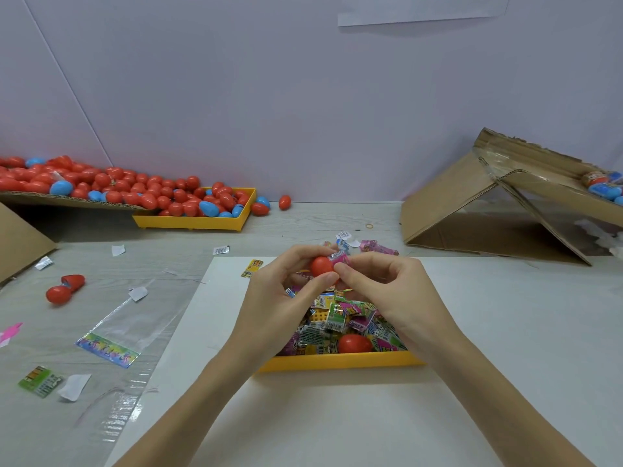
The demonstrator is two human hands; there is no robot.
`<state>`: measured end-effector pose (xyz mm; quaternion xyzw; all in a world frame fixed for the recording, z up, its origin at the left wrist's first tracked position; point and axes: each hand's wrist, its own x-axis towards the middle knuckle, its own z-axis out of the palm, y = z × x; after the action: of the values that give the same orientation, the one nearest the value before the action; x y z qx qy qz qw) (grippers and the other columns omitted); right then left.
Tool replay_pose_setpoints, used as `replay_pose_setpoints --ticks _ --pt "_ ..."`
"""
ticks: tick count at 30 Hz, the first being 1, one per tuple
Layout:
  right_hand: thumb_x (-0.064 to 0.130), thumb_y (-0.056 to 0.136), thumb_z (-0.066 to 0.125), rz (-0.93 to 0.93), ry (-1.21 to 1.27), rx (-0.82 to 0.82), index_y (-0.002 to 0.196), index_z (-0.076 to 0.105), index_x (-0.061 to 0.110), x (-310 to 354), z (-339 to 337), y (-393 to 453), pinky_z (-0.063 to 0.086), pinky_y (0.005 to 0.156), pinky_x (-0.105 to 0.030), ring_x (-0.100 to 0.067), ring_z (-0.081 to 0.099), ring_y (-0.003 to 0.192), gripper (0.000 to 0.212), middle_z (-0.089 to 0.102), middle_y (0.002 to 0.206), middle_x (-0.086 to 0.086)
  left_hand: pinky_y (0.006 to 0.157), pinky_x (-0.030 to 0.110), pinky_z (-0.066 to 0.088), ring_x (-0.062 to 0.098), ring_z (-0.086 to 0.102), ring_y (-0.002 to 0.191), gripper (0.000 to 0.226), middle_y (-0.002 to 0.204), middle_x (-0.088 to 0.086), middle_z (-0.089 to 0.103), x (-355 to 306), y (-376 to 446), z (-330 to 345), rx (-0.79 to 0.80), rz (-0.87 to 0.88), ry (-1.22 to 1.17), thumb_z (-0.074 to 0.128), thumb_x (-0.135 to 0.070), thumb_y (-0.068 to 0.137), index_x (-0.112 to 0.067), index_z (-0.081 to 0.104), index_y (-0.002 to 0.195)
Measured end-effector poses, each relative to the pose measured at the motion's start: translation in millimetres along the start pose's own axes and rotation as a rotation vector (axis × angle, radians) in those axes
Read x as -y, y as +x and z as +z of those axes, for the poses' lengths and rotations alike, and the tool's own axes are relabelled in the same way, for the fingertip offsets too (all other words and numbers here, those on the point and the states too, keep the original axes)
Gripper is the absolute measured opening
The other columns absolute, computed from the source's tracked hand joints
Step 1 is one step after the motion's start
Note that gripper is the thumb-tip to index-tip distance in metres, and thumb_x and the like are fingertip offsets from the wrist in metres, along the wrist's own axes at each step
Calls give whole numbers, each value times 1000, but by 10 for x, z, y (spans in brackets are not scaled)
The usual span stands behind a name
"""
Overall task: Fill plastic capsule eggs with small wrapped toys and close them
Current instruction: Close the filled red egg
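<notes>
Pinching a red egg point(322, 266) with a pink packet point(338, 257) poking out, left hand point(286, 291) and right hand point(381, 284) meet above the yellow tray point(340, 360).

Even, bright, diffuse light fills the scene, seemingly from overhead. Shadows are soft: a faint one lies under the yellow tray point(340, 361) toward 6 o'clock, a darker one beneath the cardboard flap point(448, 200) at 3 o'clock. Glare streaks the clear plastic sheet point(124, 412) at 7 o'clock. Wide-angle distortion bows the tabletop point(505, 332) edges and stretches the forearms. The eggs point(118, 187) at 10 o'clock look slightly soft.
</notes>
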<state>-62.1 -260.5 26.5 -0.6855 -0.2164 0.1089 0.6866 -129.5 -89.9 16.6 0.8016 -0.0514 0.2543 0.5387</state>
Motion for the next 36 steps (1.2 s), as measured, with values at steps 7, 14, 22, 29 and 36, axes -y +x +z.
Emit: replay_pose_setpoints --ticks 7,14,22,29,36 --pt "29 85 79 57 169 51 104 82 14 83 36 -42 61 80 -24 -23 78 92 24 81 95 -9 95 32 58 18 70 115 29 125 -12 72 -17 -4 21 -59 75 -30 68 -25 94 -21 69 123" --pt "26 88 78 87 232 77 106 81 12 135 81 -68 61 80 -24 -26 78 94 23 80 97 -12 94 26 57 15 70 114 29 120 -11 73 -34 -3 9 -56 134 46 63 -28 98 -23 69 126" --pt "28 87 78 181 353 132 106 81 9 152 63 -76 61 86 -27 -27 76 102 27 78 107 -16 101 23 53 9 66 119 53 133 -11 68 18 21 -57 62 198 239 67 -37 93 -22 58 143" --pt "32 80 84 572 584 256 87 84 12 122 43 -15 60 77 -26 -21 76 92 22 78 101 -12 88 18 50 12 63 101 49 111 5 73 100 64 -131 133 426 544 56 -24 102 -7 53 148" --pt "36 80 86 559 581 263 90 83 9 89 20 29 60 73 -26 -21 74 88 29 77 104 -14 91 19 53 8 66 105 44 115 -2 72 85 40 -108 118 323 400 58 -25 101 -17 58 145"
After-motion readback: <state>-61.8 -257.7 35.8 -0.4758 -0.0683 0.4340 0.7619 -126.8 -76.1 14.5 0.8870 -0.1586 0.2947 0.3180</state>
